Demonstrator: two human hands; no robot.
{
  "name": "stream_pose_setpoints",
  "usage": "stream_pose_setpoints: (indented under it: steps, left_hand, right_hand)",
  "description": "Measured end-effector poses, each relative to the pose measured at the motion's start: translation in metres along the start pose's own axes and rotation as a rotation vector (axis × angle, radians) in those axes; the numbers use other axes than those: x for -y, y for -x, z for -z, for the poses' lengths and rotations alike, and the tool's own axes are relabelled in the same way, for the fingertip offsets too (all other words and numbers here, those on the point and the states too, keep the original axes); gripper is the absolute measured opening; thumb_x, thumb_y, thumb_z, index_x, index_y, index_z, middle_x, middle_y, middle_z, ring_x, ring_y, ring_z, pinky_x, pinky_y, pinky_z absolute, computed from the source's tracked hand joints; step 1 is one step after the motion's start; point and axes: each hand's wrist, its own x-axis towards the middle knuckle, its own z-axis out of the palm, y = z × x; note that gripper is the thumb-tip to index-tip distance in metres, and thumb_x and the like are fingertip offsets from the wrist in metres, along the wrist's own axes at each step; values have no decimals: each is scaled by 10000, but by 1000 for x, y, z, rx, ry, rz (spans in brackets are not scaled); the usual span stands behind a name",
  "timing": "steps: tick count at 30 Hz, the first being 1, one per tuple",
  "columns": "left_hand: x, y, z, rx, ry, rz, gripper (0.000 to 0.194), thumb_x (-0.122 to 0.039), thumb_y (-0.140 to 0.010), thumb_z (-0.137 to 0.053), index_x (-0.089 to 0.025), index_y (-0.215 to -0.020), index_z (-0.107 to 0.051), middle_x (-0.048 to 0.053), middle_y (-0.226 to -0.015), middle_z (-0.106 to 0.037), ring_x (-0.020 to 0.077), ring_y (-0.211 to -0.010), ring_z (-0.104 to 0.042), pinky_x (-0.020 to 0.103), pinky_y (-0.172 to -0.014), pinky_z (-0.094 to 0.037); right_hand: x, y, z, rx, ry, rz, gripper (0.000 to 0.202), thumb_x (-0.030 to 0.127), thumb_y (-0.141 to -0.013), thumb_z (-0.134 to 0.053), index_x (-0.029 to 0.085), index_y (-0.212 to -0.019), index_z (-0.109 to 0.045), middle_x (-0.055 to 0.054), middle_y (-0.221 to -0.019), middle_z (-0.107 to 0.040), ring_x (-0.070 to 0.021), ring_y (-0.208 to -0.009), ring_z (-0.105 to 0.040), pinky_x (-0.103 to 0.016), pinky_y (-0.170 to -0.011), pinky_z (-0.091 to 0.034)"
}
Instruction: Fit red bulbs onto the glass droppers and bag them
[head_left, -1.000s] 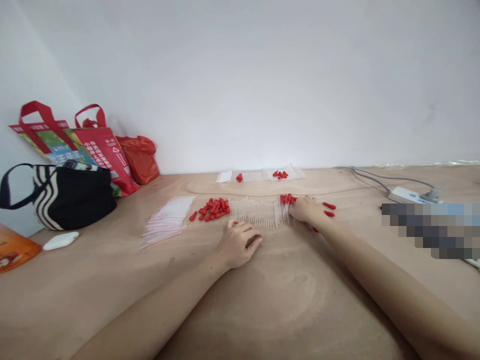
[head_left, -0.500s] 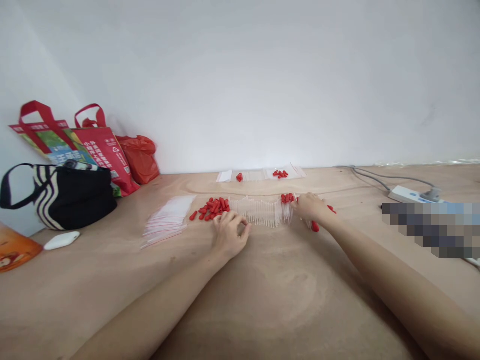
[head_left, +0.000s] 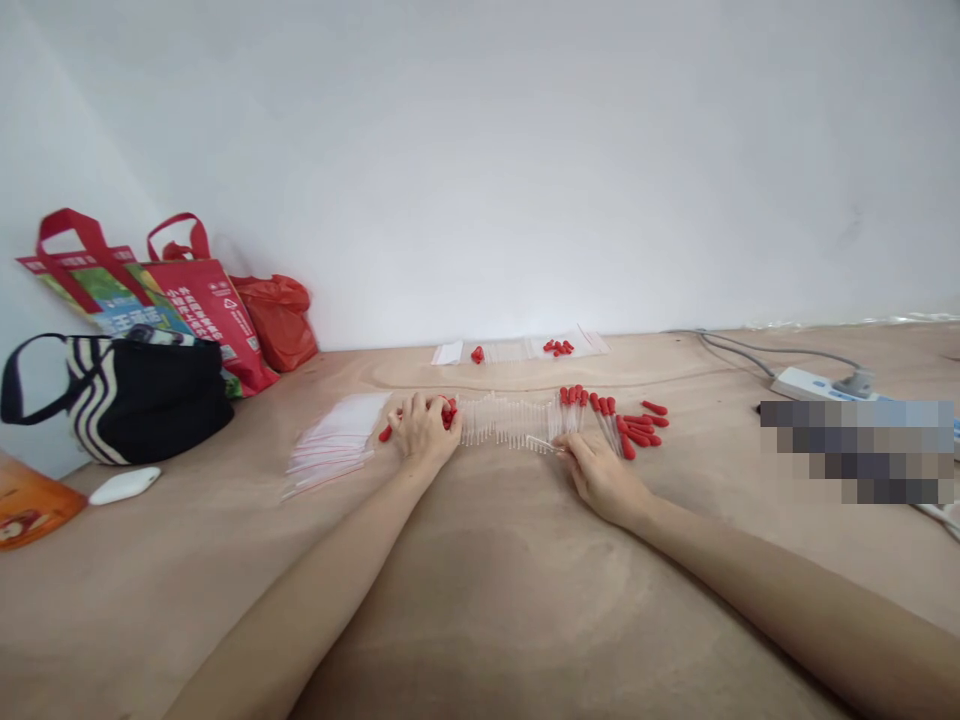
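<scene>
My left hand (head_left: pixel 425 428) is over a pile of red rubber bulbs (head_left: pixel 449 412), fingers curled down among them and closed around one near the thumb. Most of the pile is hidden under this hand. My right hand (head_left: pixel 596 475) pinches a thin clear glass dropper tube (head_left: pixel 541 443) that points to the left, just off the near ends of a row of similar tubes (head_left: pixel 502 418). Past this hand, droppers with red bulbs fitted (head_left: pixel 574 396) lie at the row's right end, and several more (head_left: pixel 641 430) fan out further right.
A fanned stack of clear zip bags (head_left: pixel 330 445) lies left of the bulbs. Near the wall are a bag with bulbs and tubes (head_left: pixel 510 351). Bags (head_left: pixel 165 395) and a white case (head_left: pixel 125 485) stand at left. A power strip (head_left: pixel 810 385) with a cable is at right.
My right hand has come back from the finished droppers on the right to the tube row and now holds a bare tube. My left hand has shifted left onto the bulb pile.
</scene>
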Motion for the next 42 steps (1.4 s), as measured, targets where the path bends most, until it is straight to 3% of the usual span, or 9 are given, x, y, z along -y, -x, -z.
stream_pose_setpoints:
  steps: [7,15,19,23,26,28,33,36,42]
  left_hand:
    - [-4,-2,-3,-10,-37,40,174,-314,-710,-517,-181,-617,-579,65,-798,-557,254,-863,-443,409,-757,-244]
    - [-2,-1,-2,-133,31,25,135,-266,-677,-530,-172,-598,-589,60,-762,-579,246,-832,-475,406,-761,-252]
    - [-8,10,16,-229,134,-170,134,-268,-675,-543,-171,-597,-593,50,-715,-578,217,-766,-495,385,-754,-272]
    - [-19,28,38,-262,189,-501,131,-259,-683,-530,-171,-605,-589,36,-656,-563,181,-686,-489,362,-736,-296]
    - [-27,36,42,-214,177,-757,123,-222,-701,-501,-170,-617,-576,32,-666,-569,171,-696,-486,354,-759,-308]
    - [-29,38,40,-146,208,-835,130,-231,-723,-492,-168,-645,-574,34,-691,-573,170,-714,-489,358,-785,-310]
    - [-25,31,33,184,436,-768,274,-363,-755,-519,-159,-926,-582,81,-915,-568,190,-841,-493,342,-795,-345]
    - [-20,27,31,338,495,-803,286,-339,-802,-489,-209,-1047,-554,81,-1053,-531,205,-979,-460,350,-839,-334]
    - [-24,28,29,418,597,-755,141,-256,-828,-473,-201,-807,-601,49,-1000,-563,195,-981,-469,349,-861,-334]
  right_hand:
    - [-3,-1,-6,-94,55,104,259,163,-839,-325,144,-1004,-523,-91,-777,-540,-196,-757,-507,-331,-694,-440]
    - [-7,-2,-5,-34,39,54,182,176,-844,-334,164,-898,-507,-82,-805,-556,-196,-780,-509,-332,-692,-412]
    - [-12,-2,-7,-42,-3,13,138,164,-837,-338,170,-869,-473,-76,-820,-562,-187,-777,-514,-324,-684,-395]
    - [-12,-2,-7,-25,-14,4,129,157,-836,-331,172,-852,-459,-69,-808,-564,-180,-766,-512,-317,-679,-382]
    - [-9,-3,-6,12,-3,3,126,170,-840,-336,175,-852,-462,-65,-813,-567,-181,-768,-511,-315,-680,-375]
    - [-8,-4,-5,32,1,-2,128,169,-840,-337,176,-850,-464,-61,-815,-567,-180,-768,-511,-314,-682,-372]
    - [-7,-4,-5,50,6,-13,130,161,-837,-340,178,-859,-467,-58,-822,-569,-179,-776,-512,-311,-686,-369]
    - [-7,-4,-4,51,9,-21,135,157,-838,-336,175,-857,-469,-60,-821,-571,-181,-780,-513,-311,-684,-367]
    - [-7,-3,-5,17,41,5,192,148,-841,-331,171,-940,-494,-71,-865,-576,-181,-802,-517,-310,-691,-353]
